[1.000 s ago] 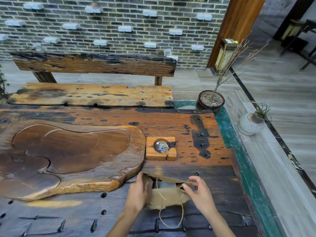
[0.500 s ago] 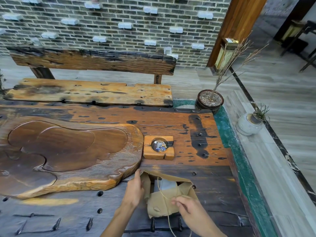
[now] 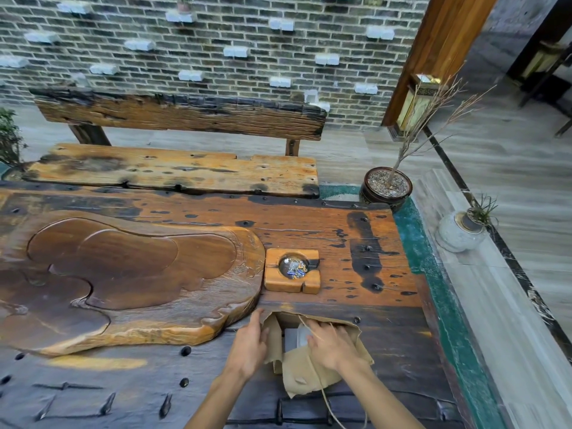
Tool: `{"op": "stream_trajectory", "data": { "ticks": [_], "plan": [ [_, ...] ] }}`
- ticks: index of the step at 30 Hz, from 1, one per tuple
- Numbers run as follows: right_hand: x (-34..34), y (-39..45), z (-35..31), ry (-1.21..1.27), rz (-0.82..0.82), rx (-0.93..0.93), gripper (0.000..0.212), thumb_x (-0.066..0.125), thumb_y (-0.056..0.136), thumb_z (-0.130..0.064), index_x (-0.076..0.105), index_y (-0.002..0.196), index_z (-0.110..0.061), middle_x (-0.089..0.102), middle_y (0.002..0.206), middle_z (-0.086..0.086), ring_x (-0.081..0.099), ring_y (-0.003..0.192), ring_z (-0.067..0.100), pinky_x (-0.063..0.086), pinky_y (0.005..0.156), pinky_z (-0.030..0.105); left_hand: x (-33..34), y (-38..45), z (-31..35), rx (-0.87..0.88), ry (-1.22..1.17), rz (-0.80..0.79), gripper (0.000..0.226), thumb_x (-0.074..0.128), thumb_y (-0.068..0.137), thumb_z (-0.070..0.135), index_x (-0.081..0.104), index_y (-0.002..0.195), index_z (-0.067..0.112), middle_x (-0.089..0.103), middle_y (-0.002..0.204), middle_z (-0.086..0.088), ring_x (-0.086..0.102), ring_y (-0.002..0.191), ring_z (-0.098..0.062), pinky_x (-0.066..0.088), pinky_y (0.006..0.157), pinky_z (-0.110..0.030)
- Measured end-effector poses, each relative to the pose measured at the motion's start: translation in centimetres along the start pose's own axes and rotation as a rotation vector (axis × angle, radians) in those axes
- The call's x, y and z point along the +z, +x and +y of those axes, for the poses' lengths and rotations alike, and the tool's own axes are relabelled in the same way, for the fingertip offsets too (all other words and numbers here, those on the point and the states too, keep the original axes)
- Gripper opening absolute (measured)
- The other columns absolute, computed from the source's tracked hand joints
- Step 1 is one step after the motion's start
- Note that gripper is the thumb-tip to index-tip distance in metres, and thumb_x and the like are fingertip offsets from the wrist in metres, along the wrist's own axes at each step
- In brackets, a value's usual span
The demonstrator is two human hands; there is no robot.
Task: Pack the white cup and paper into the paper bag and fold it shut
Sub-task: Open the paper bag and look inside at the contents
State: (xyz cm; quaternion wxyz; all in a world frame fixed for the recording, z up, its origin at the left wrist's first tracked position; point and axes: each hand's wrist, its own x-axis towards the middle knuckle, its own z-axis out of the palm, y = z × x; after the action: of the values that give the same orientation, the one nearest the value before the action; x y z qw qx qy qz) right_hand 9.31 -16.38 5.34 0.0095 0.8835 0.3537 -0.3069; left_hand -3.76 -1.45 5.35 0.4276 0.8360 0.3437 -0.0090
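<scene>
A brown paper bag (image 3: 305, 371) lies on the dark wooden table near its front edge, mouth open toward the far side. Inside it, the white cup (image 3: 301, 335) shows beside a grey sheet of paper (image 3: 289, 339). My left hand (image 3: 249, 346) holds the bag's left wall, thumb up along its edge. My right hand (image 3: 329, 343) is pressed down on the bag's upper flap, fingers reaching into the mouth next to the cup. A thin string handle (image 3: 328, 404) trails from the bag toward me.
A square wooden ashtray (image 3: 292, 270) sits just behind the bag. A large carved wooden tea tray (image 3: 123, 274) fills the table's left. A bench (image 3: 173, 171) stands beyond. Two potted plants (image 3: 387, 185) (image 3: 461, 230) stand at the right, past the table edge.
My right hand moved from the bag's near edge forward onto the flap and into the mouth. My left hand stayed on the bag's left wall. The cup now shows more clearly.
</scene>
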Motion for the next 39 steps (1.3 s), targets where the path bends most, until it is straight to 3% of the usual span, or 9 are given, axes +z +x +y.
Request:
{"op": "stream_trajectory", "data": {
  "ticks": [5, 8, 14, 19, 25, 30, 33, 37, 39],
  "plan": [
    [-1.3, 0.8, 0.9, 0.021, -0.064, 0.015, 0.061, 0.058, 0.09, -0.042, 0.034, 0.145, -0.034, 0.052, 0.146, 0.003, 0.051, 0.13, 0.029, 0.043, 0.104, 0.042, -0.4, -0.2, 0.4, -0.014, -0.025, -0.007, 0.046, 0.048, 0.098, 0.017, 0.036, 0.142, 0.016, 0.062, 0.083, -0.004, 0.062, 0.084, -0.024, 0.045, 0.072, -0.035],
    [-2.0, 1.4, 1.0, 0.026, -0.14, 0.028, 0.082, 0.073, 0.079, -0.043, 0.029, 0.148, -0.035, 0.044, 0.151, 0.001, 0.044, 0.137, 0.029, 0.039, 0.108, 0.043, -0.5, -0.1, 0.4, -0.032, -0.046, -0.015, 0.045, 0.048, 0.098, 0.018, 0.037, 0.141, 0.017, 0.067, 0.089, -0.008, 0.064, 0.086, -0.025, 0.049, 0.076, -0.037],
    [-2.1, 2.2, 0.6, -0.045, -0.178, 0.021, 0.095, 0.082, 0.071, -0.04, 0.026, 0.148, -0.033, 0.039, 0.153, 0.001, 0.034, 0.142, 0.029, 0.034, 0.111, 0.051, -0.8, -0.1, 1.1, -0.011, -0.03, -0.037, 0.042, 0.048, 0.098, 0.016, 0.038, 0.139, 0.017, 0.062, 0.087, -0.002, 0.063, 0.089, -0.024, 0.043, 0.071, -0.031],
    [-2.6, 2.0, 0.5, -0.109, -0.3, 0.037, 0.127, 0.087, 0.067, -0.038, -0.005, 0.156, -0.032, 0.0, 0.167, -0.001, 0.002, 0.154, 0.027, 0.019, 0.12, 0.053, -0.7, 0.3, 1.1, -0.002, -0.027, -0.05, 0.046, 0.049, 0.097, 0.017, 0.037, 0.142, 0.016, 0.054, 0.075, 0.004, 0.056, 0.08, -0.019, 0.043, 0.072, -0.034],
    [-2.6, 1.8, 1.5, -0.124, -0.37, -0.023, 0.116, 0.077, 0.078, -0.044, -0.011, 0.154, -0.039, -0.01, 0.166, -0.004, -0.004, 0.153, 0.03, 0.014, 0.122, 0.054, -0.8, 0.6, 1.3, 0.012, -0.027, -0.054, 0.048, 0.052, 0.096, 0.017, 0.037, 0.141, 0.015, 0.05, 0.07, 0.006, 0.053, 0.077, -0.017, 0.042, 0.071, -0.034],
    [-2.2, 2.2, 2.1, 0.003, -0.453, -0.061, 0.142, 0.085, 0.059, -0.055, -0.021, 0.151, -0.036, -0.003, 0.167, 0.004, 0.01, 0.153, 0.027, 0.017, 0.123, 0.042, -0.7, 1.5, 2.2, 0.03, 0.037, -0.022, 0.049, 0.057, 0.092, 0.015, 0.04, 0.138, 0.014, 0.056, 0.074, -0.002, 0.061, 0.087, -0.028, 0.043, 0.071, -0.036],
    [-2.1, 2.5, 2.0, 0.078, -0.415, -0.064, 0.132, 0.084, 0.068, -0.049, -0.01, 0.156, -0.022, 0.01, 0.165, 0.006, 0.016, 0.151, 0.025, 0.015, 0.121, 0.034, 0.0, 1.5, 2.7, 0.031, 0.049, -0.024, 0.051, 0.062, 0.089, 0.018, 0.04, 0.136, 0.017, 0.053, 0.07, 0.001, 0.059, 0.079, -0.024, 0.042, 0.068, -0.033],
    [-2.2, 3.0, 2.6, 0.06, -0.302, -0.057, 0.132, 0.086, 0.057, -0.057, 0.006, 0.155, -0.019, 0.029, 0.16, 0.007, 0.03, 0.146, 0.029, 0.026, 0.12, 0.039, 0.9, 1.5, 2.9, 0.013, 0.029, -0.063, 0.065, 0.068, 0.084, 0.012, 0.034, 0.139, 0.018, 0.063, 0.106, -0.008, 0.06, 0.1, -0.024, 0.046, 0.08, -0.03],
    [-1.6, 4.0, 3.6, 0.052, -0.3, -0.04, 0.126, 0.086, 0.064, -0.046, 0.005, 0.157, -0.018, 0.033, 0.157, 0.008, 0.034, 0.144, 0.032, 0.03, 0.118, 0.038, 1.1, 1.7, 3.0, 0.013, 0.031, -0.072, 0.067, 0.065, 0.082, 0.007, 0.033, 0.14, 0.018, 0.061, 0.105, -0.007, 0.058, 0.097, -0.023, 0.046, 0.079, -0.03]
  ]
}}
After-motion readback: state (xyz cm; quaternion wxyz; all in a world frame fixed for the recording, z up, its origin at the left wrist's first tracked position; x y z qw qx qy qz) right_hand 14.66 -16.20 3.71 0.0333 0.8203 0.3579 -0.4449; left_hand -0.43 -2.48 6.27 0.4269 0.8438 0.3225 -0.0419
